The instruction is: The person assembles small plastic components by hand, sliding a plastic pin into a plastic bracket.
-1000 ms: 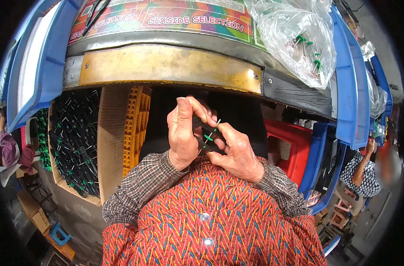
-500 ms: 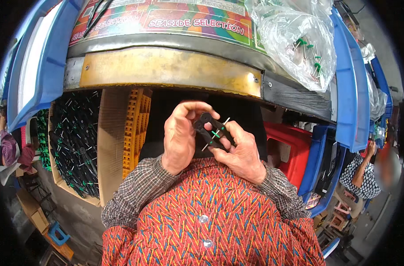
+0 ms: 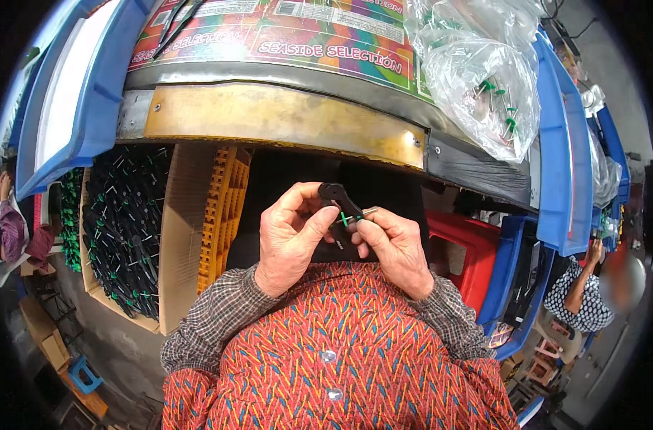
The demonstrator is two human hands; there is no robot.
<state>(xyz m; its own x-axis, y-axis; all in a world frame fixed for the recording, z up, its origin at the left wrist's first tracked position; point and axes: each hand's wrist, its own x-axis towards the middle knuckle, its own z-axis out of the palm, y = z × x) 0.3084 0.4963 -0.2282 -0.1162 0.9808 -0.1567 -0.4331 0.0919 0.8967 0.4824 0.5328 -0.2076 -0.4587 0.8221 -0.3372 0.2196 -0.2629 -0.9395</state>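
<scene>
Fingers of left hand (image 3: 287, 236) and right hand (image 3: 399, 249) pinch the black jointed plastic part (image 3: 333, 192), best pressed clear of its thin green pin (image 3: 345, 219)

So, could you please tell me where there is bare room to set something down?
The benchtop shows bare room between the black tool and the bag. Crowded: the carton, packed with black parts, and the gap between the left hand and right hand, where both grip a black piece.
</scene>
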